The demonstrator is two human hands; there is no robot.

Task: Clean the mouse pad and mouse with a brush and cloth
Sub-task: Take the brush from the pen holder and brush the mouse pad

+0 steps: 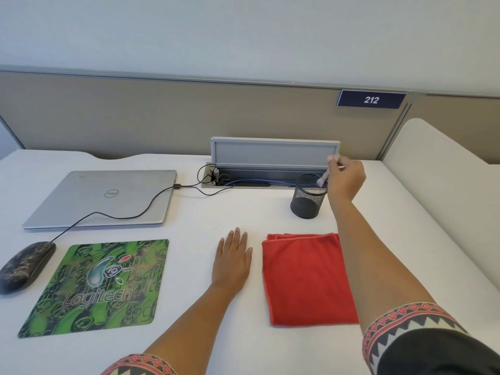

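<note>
My right grip pinches brush above mesh cup, back edge of desk; left grip released, flat.

White desk, beige partition, white wall

Mouse left of mouse pad; laptop behind; cloth right (cup behind, brush seemingly above).

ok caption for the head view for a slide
Right hand holds a brush at the mesh cup; left hand rests flat on the desk between cloth and mouse pad.
</note>
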